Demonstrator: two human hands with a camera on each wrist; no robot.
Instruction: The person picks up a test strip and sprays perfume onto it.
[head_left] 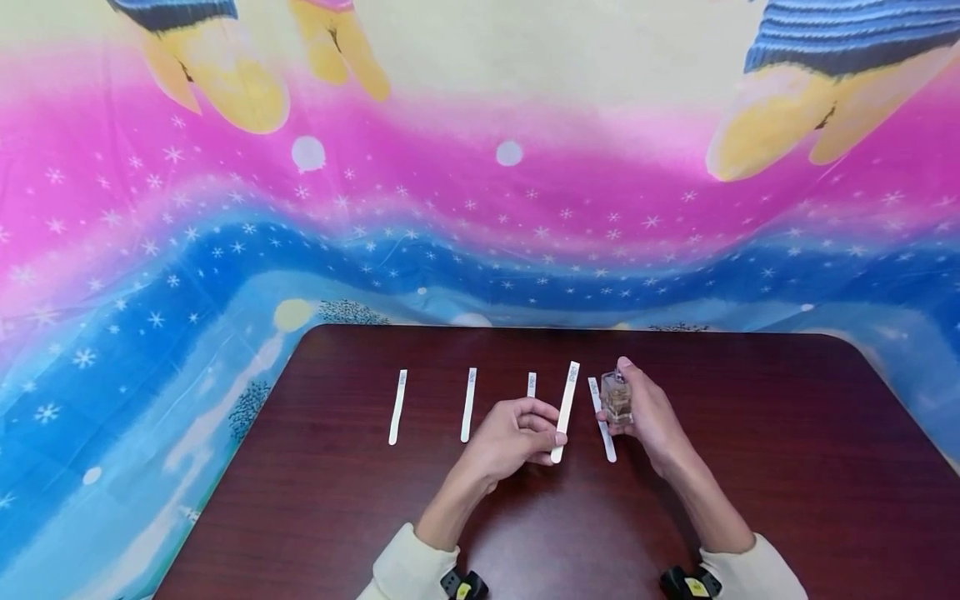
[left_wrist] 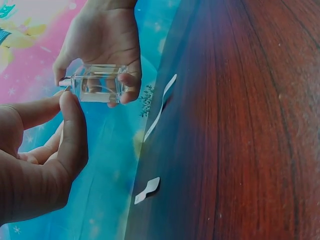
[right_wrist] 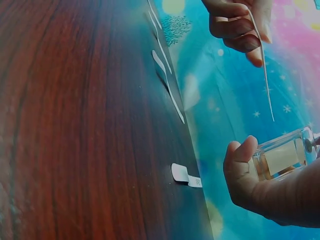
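Note:
My left hand [head_left: 517,433] pinches a narrow white perfume test strip [head_left: 567,408] near its rounded lower end. The strip stands up from the fingers, small writing at its top, and bows slightly in the right wrist view. My right hand [head_left: 651,417] grips a square clear glass perfume bottle [head_left: 617,398] with amber liquid inside. The thumb lies on the spray top [left_wrist: 65,81], while the fingers wrap the base. Bottle and held strip are apart, both raised over the table. Beneath the bottle lies another test strip [head_left: 609,446], partly covered by it.
More white test strips lie spaced in a row on the dark red wooden table [head_left: 300,500], such as the leftmost strip [head_left: 397,408] and its neighbour [head_left: 468,406]. My left hand partly covers a third strip [head_left: 532,383]. A printed cloth [head_left: 450,200] hangs behind the far edge.

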